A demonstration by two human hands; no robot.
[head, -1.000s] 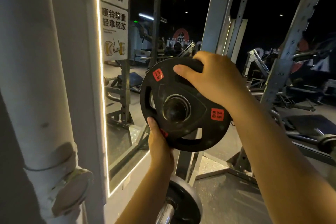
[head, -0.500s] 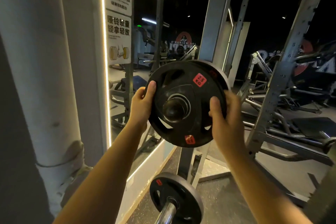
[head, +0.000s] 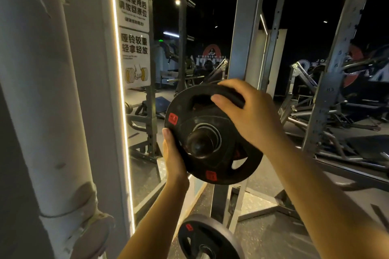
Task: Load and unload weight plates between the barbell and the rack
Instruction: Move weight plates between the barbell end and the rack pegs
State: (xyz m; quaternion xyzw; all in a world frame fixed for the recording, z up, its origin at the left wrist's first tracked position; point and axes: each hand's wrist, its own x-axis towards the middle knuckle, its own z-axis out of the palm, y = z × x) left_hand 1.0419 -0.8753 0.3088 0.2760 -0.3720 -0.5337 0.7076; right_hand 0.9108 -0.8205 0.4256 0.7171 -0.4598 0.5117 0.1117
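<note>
Both hands are holding a black plate that is sitting on a dark peg of the rack, the peg's rounded end poking out through the plate's centre hole. The right hand is reaching in from the right with the forearm stretched out, its grip curling over the plate's top rim: thumb pressing on the front face beside a handle slot, fingers wrapping behind. The left hand is coming up from below with the wrist bent back, its grip cupping the lower left rim, thumb lying along the edge and fingers hidden behind. Below, a second plate is sitting on the barbell near the frame's bottom edge
</note>
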